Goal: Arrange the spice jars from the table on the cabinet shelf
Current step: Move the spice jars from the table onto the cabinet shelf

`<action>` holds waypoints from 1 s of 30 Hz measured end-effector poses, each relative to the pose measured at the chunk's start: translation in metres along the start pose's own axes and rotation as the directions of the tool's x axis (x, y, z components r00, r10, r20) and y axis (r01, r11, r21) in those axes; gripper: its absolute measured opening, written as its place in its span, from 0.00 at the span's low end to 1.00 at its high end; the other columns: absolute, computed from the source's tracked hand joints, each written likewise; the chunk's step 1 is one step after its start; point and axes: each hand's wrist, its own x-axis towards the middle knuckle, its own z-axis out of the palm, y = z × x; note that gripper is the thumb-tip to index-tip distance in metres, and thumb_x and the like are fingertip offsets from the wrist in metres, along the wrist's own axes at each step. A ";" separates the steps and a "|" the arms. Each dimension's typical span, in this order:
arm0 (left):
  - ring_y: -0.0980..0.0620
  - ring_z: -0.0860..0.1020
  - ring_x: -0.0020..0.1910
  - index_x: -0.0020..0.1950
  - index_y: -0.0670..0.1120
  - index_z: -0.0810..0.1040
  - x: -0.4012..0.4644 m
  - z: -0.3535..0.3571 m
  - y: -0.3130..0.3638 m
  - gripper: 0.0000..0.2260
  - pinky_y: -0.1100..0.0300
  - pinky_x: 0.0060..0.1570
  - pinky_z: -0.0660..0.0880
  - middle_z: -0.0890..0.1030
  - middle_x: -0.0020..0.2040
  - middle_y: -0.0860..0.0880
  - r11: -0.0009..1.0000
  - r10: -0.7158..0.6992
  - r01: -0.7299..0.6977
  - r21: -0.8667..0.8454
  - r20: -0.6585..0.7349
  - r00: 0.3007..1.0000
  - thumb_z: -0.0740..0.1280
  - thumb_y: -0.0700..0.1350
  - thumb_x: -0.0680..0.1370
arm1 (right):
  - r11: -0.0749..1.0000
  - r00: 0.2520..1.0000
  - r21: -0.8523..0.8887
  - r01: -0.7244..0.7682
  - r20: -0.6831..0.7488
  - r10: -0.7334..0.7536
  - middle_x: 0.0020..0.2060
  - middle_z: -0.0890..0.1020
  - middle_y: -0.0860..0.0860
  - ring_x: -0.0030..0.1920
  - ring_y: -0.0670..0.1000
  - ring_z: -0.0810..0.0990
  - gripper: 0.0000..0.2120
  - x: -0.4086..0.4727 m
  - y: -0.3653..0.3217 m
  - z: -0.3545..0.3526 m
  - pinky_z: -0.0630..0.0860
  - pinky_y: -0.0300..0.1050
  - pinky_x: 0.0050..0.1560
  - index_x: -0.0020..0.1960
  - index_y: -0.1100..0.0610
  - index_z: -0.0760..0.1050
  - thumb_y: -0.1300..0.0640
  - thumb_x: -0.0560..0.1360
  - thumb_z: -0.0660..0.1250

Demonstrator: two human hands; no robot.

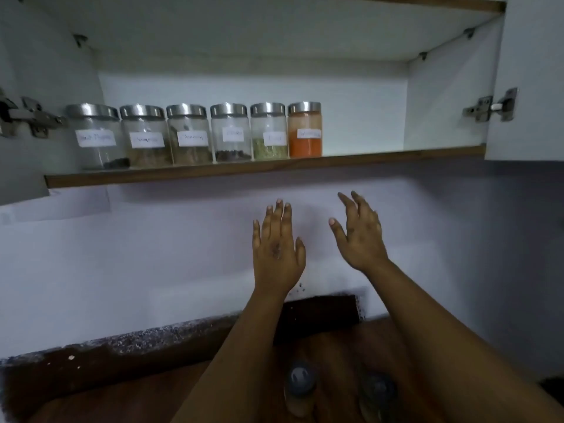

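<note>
Two jars sit nearest you on the wooden worktop (158, 395), partly hidden between and under your forearms: one jar (299, 380) with a round lid between the arms, another jar (377, 389) just right of it, both blurred. Those look like the ones left to place. Up on the cabinet shelf (244, 167) six spice jars already stand in a row, touching or nearly so, from the left end to the orange-filled jar (305, 129) near the middle.

Your left hand (277, 248) and right hand (360, 236) are both raised in front of the wall below the shelf, fingers straight and spread, neither grip holding anything. You seem to be between placements. The next move calls for reaching down to the worktop, curling fingers round one jar, and lifting it to the bare stretch of shelf right of the orange-filled jar, label facing you like the rest.

Mind the shelf's front edge on the way up, and the open cabinet door (531, 71) with its hinge (491, 106) at the right. Set the jar down gently so it does not knock the orange-filled jar beside it
</note>
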 end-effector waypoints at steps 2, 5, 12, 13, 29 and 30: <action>0.44 0.60 0.77 0.78 0.42 0.60 -0.034 0.009 -0.002 0.30 0.45 0.74 0.53 0.62 0.77 0.43 0.998 -0.055 0.056 -0.013 0.104 0.993 0.61 0.48 0.77 | 0.996 0.993 0.008 -0.090 0.078 0.089 0.76 0.59 0.54 0.76 0.56 0.56 0.26 -0.038 0.006 0.013 0.52 0.61 0.75 0.77 0.50 0.58 0.45 0.81 0.55; 0.42 0.62 0.76 0.77 0.40 0.62 -0.090 0.020 0.001 0.29 0.42 0.74 0.57 0.64 0.76 0.42 0.995 -0.070 0.084 -0.052 0.230 0.971 0.58 0.50 0.77 | 0.977 0.967 0.003 -0.213 0.142 0.210 0.75 0.62 0.54 0.75 0.56 0.59 0.25 -0.089 0.022 0.021 0.55 0.61 0.74 0.76 0.50 0.59 0.46 0.81 0.56; 0.42 0.63 0.75 0.76 0.40 0.63 -0.215 0.029 0.033 0.30 0.43 0.73 0.55 0.67 0.75 0.41 0.964 -0.146 0.232 -0.132 0.466 0.872 0.61 0.51 0.76 | 0.827 0.807 0.011 -0.562 0.227 0.545 0.69 0.67 0.58 0.68 0.58 0.67 0.26 -0.189 0.087 0.007 0.64 0.53 0.69 0.75 0.54 0.61 0.48 0.80 0.61; 0.42 0.63 0.75 0.76 0.39 0.63 -0.232 0.031 0.040 0.31 0.42 0.73 0.56 0.67 0.74 0.41 0.960 -0.144 0.242 -0.138 0.496 0.856 0.62 0.51 0.76 | 0.793 0.768 -0.002 -0.609 0.249 0.590 0.69 0.67 0.59 0.69 0.58 0.67 0.27 -0.202 0.097 0.006 0.63 0.53 0.70 0.76 0.55 0.60 0.47 0.80 0.59; 0.44 0.56 0.77 0.79 0.43 0.53 -0.313 0.040 0.120 0.37 0.46 0.76 0.56 0.59 0.77 0.42 0.939 -0.228 0.344 0.032 0.805 0.547 0.66 0.51 0.75 | 0.908 0.306 -0.379 -0.179 0.856 0.418 0.78 0.41 0.56 0.77 0.65 0.41 0.59 -0.337 0.177 0.020 0.44 0.66 0.73 0.78 0.42 0.40 0.35 0.61 0.76; 0.45 0.56 0.77 0.79 0.44 0.53 -0.316 0.038 0.122 0.37 0.46 0.76 0.56 0.59 0.77 0.43 0.942 -0.230 0.334 0.040 0.803 0.550 0.66 0.51 0.75 | 0.917 0.284 -0.369 -0.152 0.872 0.398 0.78 0.40 0.55 0.77 0.65 0.41 0.59 -0.335 0.180 0.021 0.45 0.66 0.73 0.78 0.41 0.39 0.36 0.61 0.77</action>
